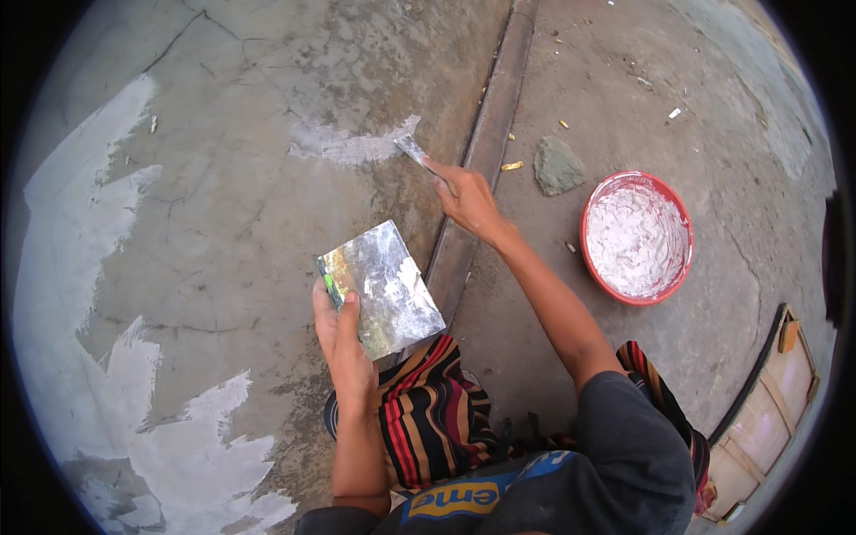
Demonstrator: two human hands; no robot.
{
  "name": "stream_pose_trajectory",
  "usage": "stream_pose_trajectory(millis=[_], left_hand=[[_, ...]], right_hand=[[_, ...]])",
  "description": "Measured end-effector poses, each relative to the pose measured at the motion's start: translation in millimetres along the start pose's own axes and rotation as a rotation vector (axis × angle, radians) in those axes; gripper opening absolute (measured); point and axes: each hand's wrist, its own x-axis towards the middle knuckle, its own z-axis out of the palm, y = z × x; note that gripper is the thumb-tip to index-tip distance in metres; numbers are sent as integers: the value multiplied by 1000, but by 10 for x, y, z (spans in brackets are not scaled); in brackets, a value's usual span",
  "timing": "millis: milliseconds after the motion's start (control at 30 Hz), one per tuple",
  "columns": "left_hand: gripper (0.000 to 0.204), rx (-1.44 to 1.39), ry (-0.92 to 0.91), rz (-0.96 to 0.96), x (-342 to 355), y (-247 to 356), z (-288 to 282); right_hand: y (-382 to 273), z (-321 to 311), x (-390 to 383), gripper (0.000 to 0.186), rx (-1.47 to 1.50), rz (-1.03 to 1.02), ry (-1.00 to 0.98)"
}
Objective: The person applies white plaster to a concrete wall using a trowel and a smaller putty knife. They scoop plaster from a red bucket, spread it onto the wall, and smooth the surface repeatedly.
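My right hand (pixel 470 203) is closed round the handle of a putty knife (pixel 412 150), reaching up and away over the concrete. The knife's blade meets the right end of a pale putty smear (pixel 343 145) on the grey cement surface. Nearer to me, my left hand (pixel 343 334) grips a flat rectangular board (pixel 382 285) by its left edge, thumb on top. White putty clings to the board's right part, and its left part is stained yellow and green. A red basin (pixel 637 237) of white putty stands to the right of my right forearm.
Broad pale putty patches (pixel 192 446) cover the left of the cement surface. A narrow raised strip (pixel 481 160) runs between it and the rough ground at right. Next to the basin lies a grey stone (pixel 558 166). A wooden-framed panel (pixel 767 415) lies at the lower right.
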Motion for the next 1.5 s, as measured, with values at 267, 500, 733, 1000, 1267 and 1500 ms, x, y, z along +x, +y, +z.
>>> stream_pose_trajectory(millis=[267, 500, 733, 1000, 1267, 1500], left_hand=[[55, 5, -20, -7, -8, -16, -59], [55, 26, -12, 3, 7, -14, -34], [56, -2, 15, -25, 44, -68, -19], [51, -28, 15, -134, 117, -116, -63], [32, -405, 13, -485, 179, 5, 29], [13, -686, -73, -591, 148, 5, 68]], right_hand=[[342, -424, 391, 45, -198, -107, 60], [578, -170, 228, 46, -89, -110, -7], [511, -278, 355, 43, -103, -120, 76], [129, -474, -194, 40, 189, 33, -95], [-815, -790, -1015, 44, 444, -238, -210], [-949, -653, -1021, 50, 298, -427, -92]])
